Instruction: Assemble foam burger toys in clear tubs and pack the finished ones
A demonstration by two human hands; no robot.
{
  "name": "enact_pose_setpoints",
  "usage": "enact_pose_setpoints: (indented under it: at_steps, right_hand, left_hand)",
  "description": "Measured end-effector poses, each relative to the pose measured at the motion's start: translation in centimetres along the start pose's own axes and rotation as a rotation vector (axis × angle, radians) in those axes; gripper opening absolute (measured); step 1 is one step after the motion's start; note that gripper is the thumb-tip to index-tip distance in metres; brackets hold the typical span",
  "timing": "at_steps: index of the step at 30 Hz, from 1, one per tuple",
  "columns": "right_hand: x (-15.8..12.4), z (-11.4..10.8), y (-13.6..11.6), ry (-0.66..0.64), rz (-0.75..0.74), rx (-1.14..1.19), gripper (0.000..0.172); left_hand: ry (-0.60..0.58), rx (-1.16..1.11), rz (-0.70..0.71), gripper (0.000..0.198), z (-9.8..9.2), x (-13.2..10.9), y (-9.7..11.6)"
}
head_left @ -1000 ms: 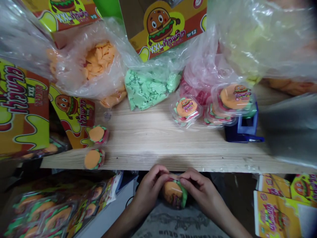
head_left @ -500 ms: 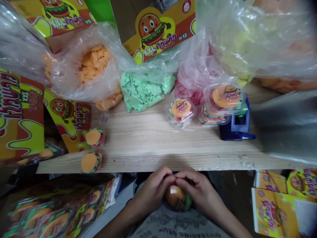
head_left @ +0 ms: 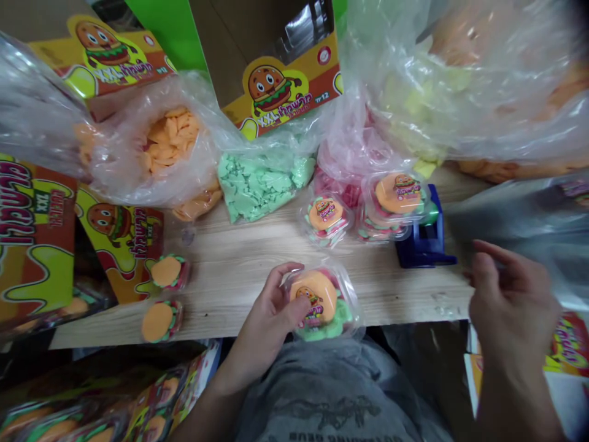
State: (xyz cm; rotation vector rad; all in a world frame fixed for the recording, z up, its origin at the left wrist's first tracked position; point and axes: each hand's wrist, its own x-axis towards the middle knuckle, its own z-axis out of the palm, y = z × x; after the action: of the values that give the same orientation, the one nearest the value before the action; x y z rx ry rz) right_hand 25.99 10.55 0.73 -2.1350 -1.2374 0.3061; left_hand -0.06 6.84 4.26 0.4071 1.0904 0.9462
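Observation:
My left hand [head_left: 276, 313] grips a clear plastic container [head_left: 347, 307] by its left side, thumb on the printed label on top. Inside it are an orange bun-shaped piece, a green piece and some pink, like a toy burger. The container is tilted over the table's front edge. My right hand [head_left: 506, 294] is in the air at the right, with index finger and thumb apart and nothing visible between them; its other fingers are partly hidden. Nearest to it are a blue tape dispenser [head_left: 423, 248] and a stack of clear plastic bags [head_left: 501, 212].
Packed burger containers [head_left: 398, 196] stand stacked beside the dispenser, another container [head_left: 326, 218] left of them. Behind lie bags of orange pieces [head_left: 170, 144], green pieces [head_left: 262, 184] and pink pieces [head_left: 343, 153]. Two small burgers [head_left: 161, 319] and printed boxes [head_left: 280, 92] are also around.
Both hands were together at the container below the table edge. Now the left hand holds it higher, label showing, and the right hand has let go and moved right.

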Motion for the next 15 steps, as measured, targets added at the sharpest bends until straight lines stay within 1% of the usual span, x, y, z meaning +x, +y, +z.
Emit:
enact_pose_setpoints:
  at_steps: [1,3,5,7,9,12,13,14,15]
  right_hand:
    - [1.1,0.1,0.7,-0.049,0.081,-0.016,0.03]
    - [2.6,0.6,1.4,-0.208,0.196,0.037,0.028]
    - [3.3,1.3,1.7,-0.331,0.248,0.13,0.028]
    - [3.4,1.5,1.8,-0.386,0.288,0.254,0.026]
    - [3.0,1.1,2.1,-0.412,0.311,0.411,0.025]
    - [1.9,-0.1,3.2,-0.498,0.29,0.71,0.023]
    - [1.4,-0.4,3.6,-0.516,0.24,0.741,0.022]
    - [1.1,-0.6,4.0,-0.504,0.163,0.705,0.022]
    - [0.8,-0.5,4.3,-0.473,0.078,0.611,0.023]
  left_hand:
    - [-0.022,-0.049,-0.006,0.04,0.0,0.0,0.2]
    - [-0.067,-0.099,-0.007,0.041,0.1,-0.2,0.5]
    - [-0.107,-0.07,0.004,0.041,0.2,-0.5,0.6]
    - [-0.132,-0.025,0.02,0.041,0.3,-0.7,0.6]
    - [-0.134,-0.008,0.007,0.042,0.4,-0.8,0.4]
    - [-0.064,-0.057,-0.01,0.038,0.5,-0.6,0.3]
    - [-0.025,-0.084,-0.014,0.036,0.5,-0.5,0.3]
    - [0.014,-0.113,-0.022,0.034,0.5,-0.4,0.3]
    - [0.042,-0.136,-0.034,0.034,0.5,-0.3,0.4]
